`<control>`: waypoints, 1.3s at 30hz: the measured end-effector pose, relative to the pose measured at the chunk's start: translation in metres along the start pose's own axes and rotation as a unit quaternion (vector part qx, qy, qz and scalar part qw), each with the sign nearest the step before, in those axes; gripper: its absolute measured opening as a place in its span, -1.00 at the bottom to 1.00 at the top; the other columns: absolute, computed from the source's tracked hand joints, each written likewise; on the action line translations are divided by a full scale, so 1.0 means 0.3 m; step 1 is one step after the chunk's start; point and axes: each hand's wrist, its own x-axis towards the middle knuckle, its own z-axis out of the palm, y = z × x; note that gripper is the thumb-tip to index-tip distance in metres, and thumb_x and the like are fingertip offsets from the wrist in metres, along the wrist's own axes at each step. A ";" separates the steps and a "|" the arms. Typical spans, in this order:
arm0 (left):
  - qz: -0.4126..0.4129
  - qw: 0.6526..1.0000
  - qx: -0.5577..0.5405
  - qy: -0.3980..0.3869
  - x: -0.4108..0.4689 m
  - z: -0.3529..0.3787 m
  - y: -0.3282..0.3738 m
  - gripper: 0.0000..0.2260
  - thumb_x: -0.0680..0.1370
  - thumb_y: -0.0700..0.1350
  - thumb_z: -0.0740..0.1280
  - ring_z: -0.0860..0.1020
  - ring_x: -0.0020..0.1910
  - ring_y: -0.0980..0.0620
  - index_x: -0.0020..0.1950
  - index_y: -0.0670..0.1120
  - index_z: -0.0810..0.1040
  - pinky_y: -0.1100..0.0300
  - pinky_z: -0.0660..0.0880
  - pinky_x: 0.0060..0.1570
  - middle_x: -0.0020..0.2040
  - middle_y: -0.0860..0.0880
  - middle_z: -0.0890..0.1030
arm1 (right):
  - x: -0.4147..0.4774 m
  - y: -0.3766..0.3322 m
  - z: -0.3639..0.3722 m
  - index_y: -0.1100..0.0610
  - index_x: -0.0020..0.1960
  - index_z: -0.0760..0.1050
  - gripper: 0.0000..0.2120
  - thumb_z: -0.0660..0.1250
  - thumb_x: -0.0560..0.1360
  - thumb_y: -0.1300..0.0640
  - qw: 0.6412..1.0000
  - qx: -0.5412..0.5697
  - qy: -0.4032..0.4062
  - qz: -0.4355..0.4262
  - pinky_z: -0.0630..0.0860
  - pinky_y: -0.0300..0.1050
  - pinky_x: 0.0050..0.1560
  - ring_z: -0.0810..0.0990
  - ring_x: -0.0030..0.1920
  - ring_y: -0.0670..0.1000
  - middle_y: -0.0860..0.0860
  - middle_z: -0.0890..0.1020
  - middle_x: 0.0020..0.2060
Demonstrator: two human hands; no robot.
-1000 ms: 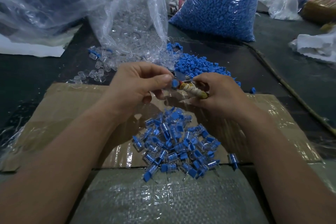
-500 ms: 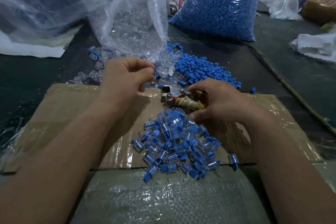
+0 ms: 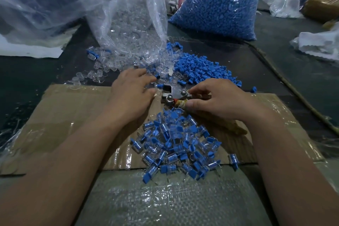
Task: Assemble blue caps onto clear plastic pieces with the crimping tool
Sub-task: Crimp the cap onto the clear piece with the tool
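Right hand point(image 3: 216, 102) curls its fingers round the one tool point(image 3: 172, 91), its head at their 9 o'clock. Left hand point(image 3: 132, 91) fingers lie loosely straight, empty; clear pieces point(image 3: 102, 69) at 12, caps point(image 3: 205, 71) at 1 o'clock, both uncountable.

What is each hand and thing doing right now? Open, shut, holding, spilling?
Crimping tool: head down at the cardboard's far edge.
Right hand: grips its wrapped handle.
Left hand: open, reaching to loose clear pieces.
Clear bag: open, spilling.
Finished pieces: capped, heaped.
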 end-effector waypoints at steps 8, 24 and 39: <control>0.015 1.000 0.007 0.001 0.001 0.001 0.004 -0.69 0.60 -0.17 0.16 0.28 0.37 -0.02 0.34 -0.13 0.43 0.11 0.13 0.35 0.37 -0.02 0.41 | -0.005 -0.012 -0.004 -0.04 0.16 0.50 -0.21 0.08 0.08 -0.44 1.000 0.017 0.004 -0.006 0.34 -0.26 -0.17 0.39 -0.13 -0.19 -0.28 0.39 -0.19; 0.042 0.997 0.045 -0.041 0.001 0.015 -0.002 -0.55 0.62 -0.02 0.09 -0.07 0.50 0.03 0.49 0.10 0.07 0.00 -0.14 0.42 0.52 0.09 0.08 | 0.003 0.005 0.005 -0.03 0.19 0.48 -0.48 0.27 0.34 -0.30 1.000 0.015 0.000 0.008 0.29 -0.34 -0.19 0.40 -0.07 -0.13 -0.28 0.38 -0.19; 0.053 0.998 -0.008 0.038 -0.008 0.000 0.014 -0.70 0.53 -0.11 0.30 0.39 0.18 -0.01 0.27 -0.04 0.48 0.13 0.22 0.20 0.10 -0.03 0.48 | 0.005 0.009 0.006 -0.02 0.17 0.48 -0.49 0.26 0.35 -0.30 1.000 -0.001 0.004 -0.006 0.32 -0.24 -0.19 0.39 -0.13 -0.16 -0.26 0.38 -0.20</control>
